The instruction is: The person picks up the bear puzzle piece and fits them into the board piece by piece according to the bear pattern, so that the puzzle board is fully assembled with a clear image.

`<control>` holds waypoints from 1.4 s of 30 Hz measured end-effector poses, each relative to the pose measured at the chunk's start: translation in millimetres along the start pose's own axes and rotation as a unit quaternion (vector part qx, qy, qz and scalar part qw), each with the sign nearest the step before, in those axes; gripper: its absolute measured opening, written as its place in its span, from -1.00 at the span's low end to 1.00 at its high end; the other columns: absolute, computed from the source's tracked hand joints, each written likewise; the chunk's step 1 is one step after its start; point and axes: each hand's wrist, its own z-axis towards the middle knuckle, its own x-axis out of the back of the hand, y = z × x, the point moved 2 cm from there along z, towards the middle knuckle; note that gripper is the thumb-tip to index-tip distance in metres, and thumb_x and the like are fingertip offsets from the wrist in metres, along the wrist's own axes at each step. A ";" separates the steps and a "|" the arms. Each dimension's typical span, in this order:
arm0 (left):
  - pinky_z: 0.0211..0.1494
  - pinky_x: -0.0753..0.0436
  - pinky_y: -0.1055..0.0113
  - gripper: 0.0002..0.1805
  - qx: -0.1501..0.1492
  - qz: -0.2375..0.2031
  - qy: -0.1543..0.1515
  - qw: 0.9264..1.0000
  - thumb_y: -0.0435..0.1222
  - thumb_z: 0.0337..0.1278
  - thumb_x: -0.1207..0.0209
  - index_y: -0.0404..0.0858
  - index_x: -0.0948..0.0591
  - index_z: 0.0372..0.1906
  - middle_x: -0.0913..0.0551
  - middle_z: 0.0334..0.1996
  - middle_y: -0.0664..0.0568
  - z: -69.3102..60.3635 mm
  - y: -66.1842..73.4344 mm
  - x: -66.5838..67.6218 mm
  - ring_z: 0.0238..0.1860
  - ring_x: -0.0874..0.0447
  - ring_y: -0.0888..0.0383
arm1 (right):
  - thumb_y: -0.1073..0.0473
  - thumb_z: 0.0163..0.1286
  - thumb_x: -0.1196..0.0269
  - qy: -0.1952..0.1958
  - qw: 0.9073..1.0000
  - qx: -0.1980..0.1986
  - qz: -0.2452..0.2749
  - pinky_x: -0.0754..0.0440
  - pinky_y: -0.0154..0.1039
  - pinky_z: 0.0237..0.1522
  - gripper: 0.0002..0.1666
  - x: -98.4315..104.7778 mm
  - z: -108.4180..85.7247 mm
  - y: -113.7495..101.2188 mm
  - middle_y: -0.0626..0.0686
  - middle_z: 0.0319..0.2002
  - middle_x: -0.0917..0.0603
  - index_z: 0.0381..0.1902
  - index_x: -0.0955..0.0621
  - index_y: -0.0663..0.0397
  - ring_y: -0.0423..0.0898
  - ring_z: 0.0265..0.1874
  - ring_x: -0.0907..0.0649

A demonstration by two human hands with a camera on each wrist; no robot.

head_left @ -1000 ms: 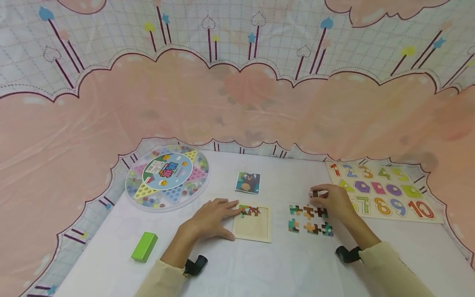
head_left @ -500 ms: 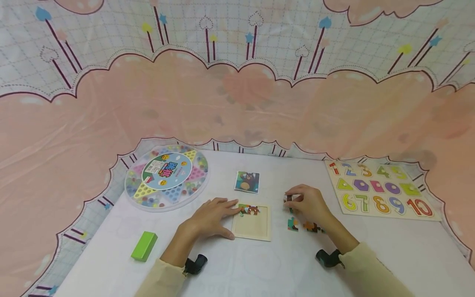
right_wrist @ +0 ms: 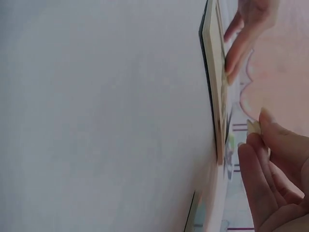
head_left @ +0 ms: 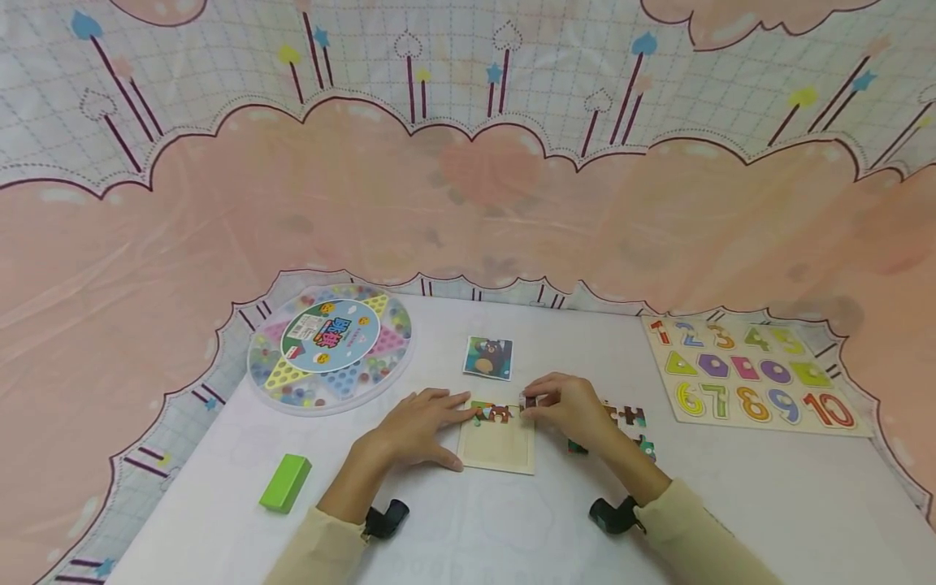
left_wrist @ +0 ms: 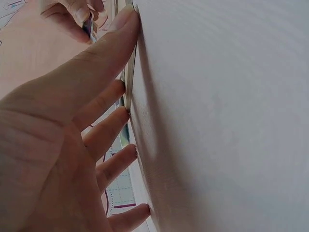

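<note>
Tray (head_left: 497, 451), square, pale wood: left hand (head_left: 417, 431), fingers spread, touches its left side, probably steadying it. Right hand (head_left: 570, 410) pinches small dark-faced wooden jigsaw piece (head_left: 529, 401) above tray's far right corner; bear-printed square card (head_left: 488, 358) lies beyond tray, likely for reference.

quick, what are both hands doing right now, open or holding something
Left hand: open, fingers spread, touching the wooden tray.
Right hand: holding a puzzle piece, pinched between thumb and fingers.
</note>
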 end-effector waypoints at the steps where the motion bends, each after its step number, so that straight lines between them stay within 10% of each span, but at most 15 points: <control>1: 0.63 -0.10 -0.32 -0.09 -0.001 0.001 0.000 1.000 0.07 -0.12 -0.53 0.12 -0.47 0.45 -0.31 0.58 0.18 0.0 0.0 0.1 0.62 -0.16 -0.12 | 0.17 0.12 -0.56 -0.007 1.000 0.002 0.004 -0.68 -0.48 -0.25 -0.67 -2.3 0.5 -1.5 0.03 -0.04 -0.80 -0.11 -0.82 0.05 -0.20 -0.25 -0.71; 14: 0.63 -0.10 -0.33 -0.10 -0.005 0.001 0.002 1.000 0.07 -0.10 -0.52 0.09 -0.47 0.45 -0.31 0.58 0.16 -0.7 -0.6 -0.5 0.61 -0.17 -0.13 | 0.18 0.10 -0.56 -0.054 0.998 0.025 -0.029 -0.58 -0.47 -0.33 -0.65 -15.9 2.5 -5.1 0.00 -0.21 -0.82 -0.12 -0.81 0.10 -0.25 -0.35 -0.61; 31: 0.64 -0.07 -0.32 -0.11 0.005 -0.004 -0.004 1.000 0.06 -0.10 -0.52 0.10 -0.48 0.44 -0.31 0.58 0.18 -1.8 1.6 1.2 0.62 -0.15 -0.12 | 0.11 0.05 -0.59 -0.023 0.996 0.042 -0.078 -0.51 -0.44 -0.34 -0.74 -17.6 1.2 -7.3 -0.08 -0.35 -0.79 -0.28 -0.82 0.04 -0.26 -0.40 -0.57; 42: 0.64 -0.05 -0.33 -0.12 0.003 -0.006 -0.003 1.000 0.04 -0.10 -0.53 0.09 -0.49 0.44 -0.31 0.58 0.16 -2.6 2.6 1.9 0.62 -0.15 -0.12 | 0.07 0.02 -0.61 -0.028 0.992 -0.009 -0.122 -0.50 -0.31 -0.23 -0.72 -20.0 1.9 -9.9 -0.11 -0.18 -0.76 -0.28 -0.83 -0.06 -0.21 -0.31 -0.54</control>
